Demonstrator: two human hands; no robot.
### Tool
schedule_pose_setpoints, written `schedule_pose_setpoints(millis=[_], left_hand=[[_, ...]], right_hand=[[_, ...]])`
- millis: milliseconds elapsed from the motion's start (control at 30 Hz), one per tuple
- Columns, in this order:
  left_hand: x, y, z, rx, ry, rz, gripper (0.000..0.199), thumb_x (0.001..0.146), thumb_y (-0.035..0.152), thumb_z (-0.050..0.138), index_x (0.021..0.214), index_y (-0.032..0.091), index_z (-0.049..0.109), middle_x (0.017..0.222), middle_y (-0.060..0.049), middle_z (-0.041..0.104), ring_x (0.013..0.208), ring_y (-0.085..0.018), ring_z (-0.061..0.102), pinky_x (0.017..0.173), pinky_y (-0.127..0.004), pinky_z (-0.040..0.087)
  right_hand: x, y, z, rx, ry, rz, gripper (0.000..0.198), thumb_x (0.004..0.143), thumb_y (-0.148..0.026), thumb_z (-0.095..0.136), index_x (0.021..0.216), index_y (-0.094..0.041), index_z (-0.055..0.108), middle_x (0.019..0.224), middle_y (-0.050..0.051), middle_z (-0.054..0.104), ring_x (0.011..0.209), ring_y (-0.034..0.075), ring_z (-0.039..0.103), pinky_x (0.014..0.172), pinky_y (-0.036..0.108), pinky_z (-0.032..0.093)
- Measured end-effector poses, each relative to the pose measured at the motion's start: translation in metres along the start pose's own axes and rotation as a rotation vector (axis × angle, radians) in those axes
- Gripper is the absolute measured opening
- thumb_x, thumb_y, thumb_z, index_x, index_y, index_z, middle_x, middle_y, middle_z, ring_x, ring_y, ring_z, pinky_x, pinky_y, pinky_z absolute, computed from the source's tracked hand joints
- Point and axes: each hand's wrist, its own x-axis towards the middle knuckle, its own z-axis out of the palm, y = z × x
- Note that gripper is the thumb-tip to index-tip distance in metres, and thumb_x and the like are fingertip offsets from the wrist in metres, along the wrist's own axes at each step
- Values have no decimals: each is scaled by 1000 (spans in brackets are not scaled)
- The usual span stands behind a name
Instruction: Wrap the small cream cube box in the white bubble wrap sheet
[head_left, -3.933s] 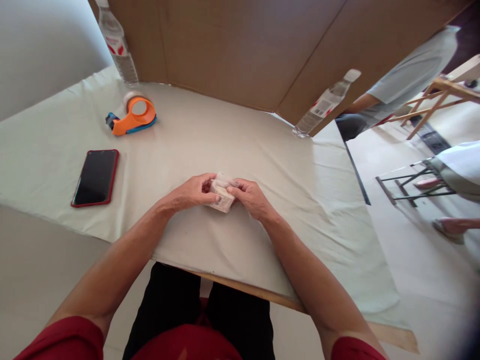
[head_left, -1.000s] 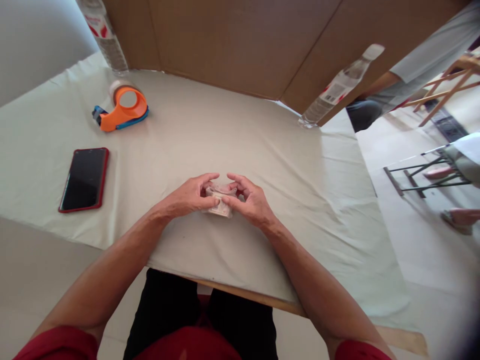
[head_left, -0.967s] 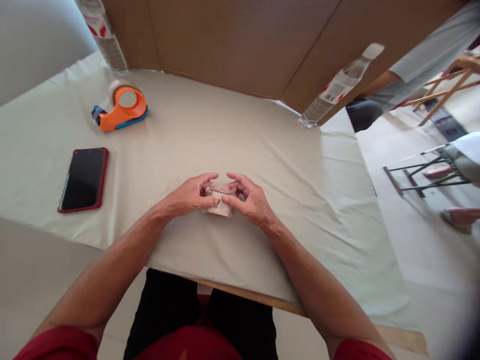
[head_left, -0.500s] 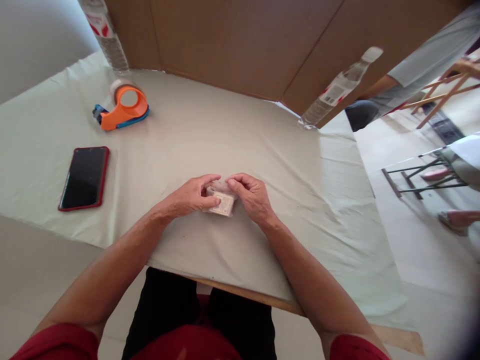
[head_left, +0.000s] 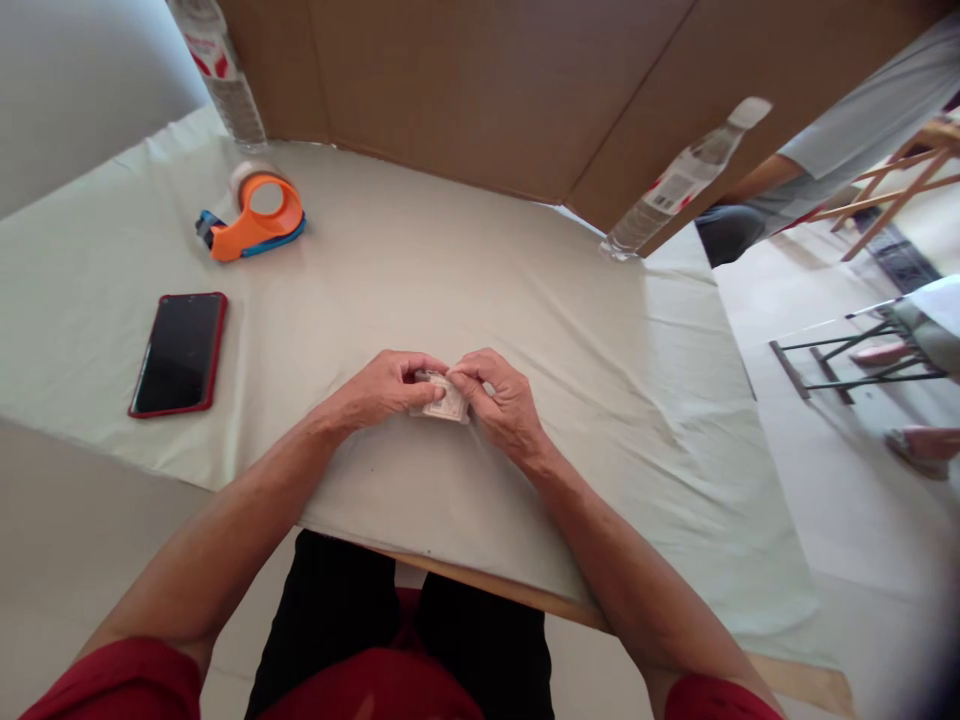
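Head view: see a small box (head_left: 448, 404) near mid-frame, toward the 6 o'clock edge of the counter (head_left: 420, 270). Pale, faint printing on top. Cannot tell if resting or slightly lifted. Gripping it from 9 o'clock with the left hand (head_left: 394, 385), thumb on top, fingertips mostly hidden. Pinching with the right hand (head_left: 504, 400), thumb to forefinger, at the box's 1 o'clock corner. Looks light; should carry on fingertips alone. Probably thin card: fairly stiff, likely to dent under a hard squeeze. Maybe slick; too blurred to be sure. Best to take hold by the short ends, at 9 and 3 o'clock, sparing the broad top.

Around it, going from the box: find a phone (head_left: 178, 353) at 9 o'clock, a tape dispenser (head_left: 247, 235) at 10, a cardboard panel (head_left: 465, 90) at 12, a water bottle (head_left: 682, 180) at 2.
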Motion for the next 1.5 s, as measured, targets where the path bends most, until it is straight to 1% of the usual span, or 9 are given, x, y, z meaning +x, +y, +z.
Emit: schedule_pose_setpoints(millis=[167,267,500,667,800,967,1100,1300,1500], left_hand=[[-1,4,1,147,74,33,42,78,40,65,107,12,74,76,-1,67,67,-13,55,61,-25,40],[-1,4,1,240,117,69,41,81,42,61,106,13,75,74,-1,66,67,-14,54,60,-25,38],[0,2,-6,111,52,73,46,78,41,64,115,14,70,100,-7,73,85,-18,63,74,-29,46],[-1,2,-7,65,39,76,36,78,37,66,107,15,69,88,-3,69,75,-14,58,69,-27,44],[-1,0,-7,68,45,81,32,79,36,65,104,16,70,83,-1,67,73,-14,57,67,-26,43],[0,0,-8,100,77,84,32,77,36,67,102,16,71,83,-1,69,74,-15,59,70,-28,45],[-2,2,-8,81,85,70,35,76,37,69,103,15,72,90,-3,72,79,-16,62,74,-28,46],[-2,-3,-6,94,137,93,39,75,37,69,107,15,72,97,-6,73,86,-16,63,87,-31,46],[-18,5,-13,302,279,155,58,80,40,59,129,11,63,129,-16,66,114,-25,61,103,-40,45]], right_hand=[[0,6,-10,-373,-59,-262,19,96,-30,55,95,-27,74,96,7,72,91,21,64,83,38,46],[1,5,-17,-476,-112,-375,18,96,-26,55,97,-28,73,101,5,75,95,20,66,87,39,42],[4,2,-18,-483,-183,-391,14,95,-31,59,96,-26,72,103,5,74,95,21,65,92,41,38],[0,3,-18,-459,-146,-409,10,94,-29,61,94,-25,70,107,6,73,102,23,64,92,42,37],[-1,0,-13,-457,-206,-437,15,95,-22,55,91,-26,69,108,4,75,116,24,63,99,45,35],[1,-11,-7,-384,-193,-384,16,91,-21,58,77,-25,66,96,2,78,111,25,67,99,47,37],[-14,-36,-31,-165,-98,-290,16,90,-29,62,75,-27,67,82,0,77,104,25,70,98,47,45],[-79,-58,-84,-134,91,-88,11,89,-28,66,78,-28,69,86,3,76,95,26,70,91,48,53],[-144,-29,-112,-315,179,8,12,90,-29,64,80,-26,68,91,5,76,92,25,70,87,46,56]])
